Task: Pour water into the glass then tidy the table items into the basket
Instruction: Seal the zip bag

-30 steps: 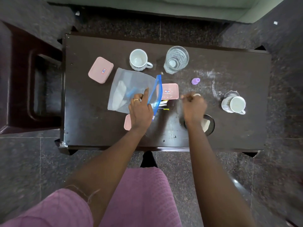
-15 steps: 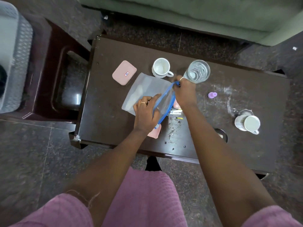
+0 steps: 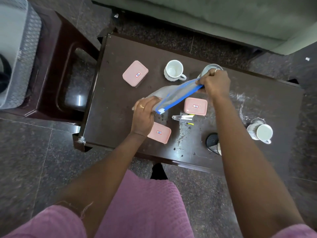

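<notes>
Hovering over the table (image 3: pixel 120 134), I see the basket (image 3: pixel 18 54) well off left; both hands clamp the zip pouch (image 3: pixel 176 96), left hand (image 3: pixel 145 115) low, right hand (image 3: pixel 214 83) touching the glass (image 3: pixel 211 67), so one tug risks spilling water.

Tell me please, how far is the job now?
Pouring looks done: the glass, partly behind the right hand, seems to hold water. In hand: both hands, with the left hand, hold the blue-zip pouch above the table. Left: three pink boxes, two cups and clippers are on the table; the basket stands aside.
</notes>
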### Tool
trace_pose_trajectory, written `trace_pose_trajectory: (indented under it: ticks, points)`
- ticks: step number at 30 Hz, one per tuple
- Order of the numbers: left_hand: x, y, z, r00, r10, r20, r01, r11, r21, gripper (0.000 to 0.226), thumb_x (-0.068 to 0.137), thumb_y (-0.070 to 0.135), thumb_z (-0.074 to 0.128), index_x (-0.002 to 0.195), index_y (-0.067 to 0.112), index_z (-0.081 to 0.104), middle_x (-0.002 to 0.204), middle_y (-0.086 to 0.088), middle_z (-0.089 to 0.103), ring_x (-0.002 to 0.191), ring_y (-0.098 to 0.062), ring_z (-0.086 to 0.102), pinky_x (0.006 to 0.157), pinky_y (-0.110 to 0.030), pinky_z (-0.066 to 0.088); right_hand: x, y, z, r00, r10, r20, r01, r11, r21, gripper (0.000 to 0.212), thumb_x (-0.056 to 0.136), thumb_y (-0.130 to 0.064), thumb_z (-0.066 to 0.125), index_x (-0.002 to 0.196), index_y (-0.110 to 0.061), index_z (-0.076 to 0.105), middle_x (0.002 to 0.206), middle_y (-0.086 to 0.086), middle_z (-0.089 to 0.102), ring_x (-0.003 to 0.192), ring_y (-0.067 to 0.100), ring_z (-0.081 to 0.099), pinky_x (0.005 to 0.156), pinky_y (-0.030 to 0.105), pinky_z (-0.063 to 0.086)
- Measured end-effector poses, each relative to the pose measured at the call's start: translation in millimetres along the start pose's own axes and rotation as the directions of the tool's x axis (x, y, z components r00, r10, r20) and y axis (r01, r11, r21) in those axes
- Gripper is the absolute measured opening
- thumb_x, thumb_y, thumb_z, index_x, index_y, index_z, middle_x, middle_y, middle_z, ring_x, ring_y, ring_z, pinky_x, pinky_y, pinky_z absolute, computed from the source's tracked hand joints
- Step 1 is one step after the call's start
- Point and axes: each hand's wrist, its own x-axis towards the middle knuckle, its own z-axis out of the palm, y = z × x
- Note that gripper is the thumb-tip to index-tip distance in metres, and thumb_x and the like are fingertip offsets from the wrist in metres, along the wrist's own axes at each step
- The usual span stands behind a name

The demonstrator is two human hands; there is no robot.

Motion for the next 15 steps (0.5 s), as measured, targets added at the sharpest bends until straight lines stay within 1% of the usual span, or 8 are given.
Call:
trace_pose_trajectory:
  ticks: [2, 4, 6, 8, 10, 11, 13, 15]
  points:
    - [10.9, 7.2, -6.5, 0.991, 0.014, -0.133, -0.016, 1.000, -0.015, 0.031, 0.078, -0.004, 0.040, 0.101, -0.001, 0.060, 0.092, -0.026, 0.067, 0.091, -0.021, 0.049, 0.087, -0.034, 0.037, 0.1, -3.6, -6.4, 1.000, -0.018, 0.024, 0.020, 0.998, -0.067, 0.024, 0.071, 0.012, 0.059, 0.062, -0.010, 0.056, 0.064, 0.003, 0.057, 0.055, 0.013, 0.059, 0.038, 0.019, 0.052]
    - [22.9, 12.3, -12.9, 0.985, -0.057, -0.164, 0.052, 0.998, -0.035, 0.029, 0.079, -0.008, 0.039, 0.096, -0.008, 0.063, 0.088, -0.025, 0.066, 0.086, -0.020, 0.050, 0.080, -0.032, 0.042, 0.4, -7.3, -11.8, 0.998, -0.010, 0.057, 0.014, 0.997, -0.076, 0.021, 0.071, 0.012, 0.059, 0.070, -0.008, 0.064, 0.064, 0.003, 0.060, 0.050, 0.012, 0.060, 0.037, 0.018, 0.050]
    - [34.1, 19.5, -18.8, 0.968, -0.167, -0.186, 0.144, 0.981, -0.127, 0.031, 0.079, -0.015, 0.039, 0.101, -0.011, 0.061, 0.091, -0.015, 0.064, 0.083, -0.011, 0.052, 0.078, -0.017, 0.044, 0.9, -9.5, -16.2, 0.998, 0.061, 0.035, -0.062, 0.998, 0.016, 0.020, 0.070, 0.012, 0.059, 0.062, -0.006, 0.063, 0.049, 0.006, 0.060, 0.036, 0.012, 0.056, 0.035, 0.017, 0.047]
    - [43.3, 27.3, -25.2, 0.942, -0.304, -0.145, 0.256, 0.926, -0.278, 0.037, 0.080, -0.017, 0.035, 0.107, -0.006, 0.058, 0.093, 0.000, 0.057, 0.081, 0.007, 0.054, 0.075, 0.000, 0.039, 0.7, -10.3, -18.3, 0.985, 0.171, 0.030, -0.173, 0.977, 0.122, 0.022, 0.072, 0.009, 0.057, 0.057, -0.006, 0.058, 0.039, 0.005, 0.057, 0.027, 0.009, 0.049, 0.033, 0.013, 0.038]
    - [49.6, 29.5, -29.3, 0.924, -0.371, -0.086, 0.329, 0.891, -0.313, 0.042, 0.079, -0.016, 0.033, 0.109, 0.001, 0.056, 0.089, 0.007, 0.056, 0.076, 0.014, 0.053, 0.071, 0.004, 0.035, -0.4, -12.5, -19.0, 0.976, 0.210, 0.063, -0.209, 0.978, -0.029, 0.013, 0.075, 0.000, 0.058, 0.063, -0.006, 0.059, 0.058, 0.011, 0.061, 0.034, 0.011, 0.051, 0.038, 0.015, 0.037]
    - [51.4, 27.8, -30.5, 0.920, -0.387, -0.064, 0.351, 0.886, -0.303, 0.039, 0.081, -0.013, 0.035, 0.110, 0.002, 0.056, 0.090, 0.003, 0.060, 0.077, 0.009, 0.054, 0.071, 0.002, 0.035, -2.1, -14.2, -18.6, 0.980, 0.184, 0.078, -0.166, 0.968, -0.190, 0.005, 0.076, -0.006, 0.059, 0.071, -0.006, 0.061, 0.071, 0.012, 0.061, 0.043, 0.013, 0.054, 0.043, 0.018, 0.038]
    - [52.4, 21.9, -32.2, 0.914, -0.399, -0.067, 0.371, 0.893, -0.256, 0.030, 0.087, -0.006, 0.044, 0.113, 0.000, 0.056, 0.102, -0.013, 0.066, 0.088, -0.011, 0.054, 0.073, -0.006, 0.036, -10.6, -18.4, -12.9, 0.996, -0.026, 0.090, 0.059, 0.922, -0.382, 0.017, 0.080, -0.014, 0.056, 0.092, -0.007, 0.066, 0.088, 0.010, 0.060, 0.072, 0.018, 0.058, 0.062, 0.022, 0.041]
    - [51.7, 16.7, -30.7, 0.918, -0.389, -0.072, 0.364, 0.902, -0.232, 0.024, 0.090, 0.001, 0.050, 0.113, -0.003, 0.056, 0.108, -0.020, 0.065, 0.091, -0.019, 0.054, 0.074, -0.013, 0.035, -28.6, -28.1, -3.9, 0.938, -0.304, 0.169, 0.336, 0.918, -0.212, 0.028, 0.084, -0.016, 0.055, 0.112, -0.015, 0.064, 0.109, 0.003, 0.064, 0.096, 0.006, 0.055, 0.080, 0.015, 0.041]
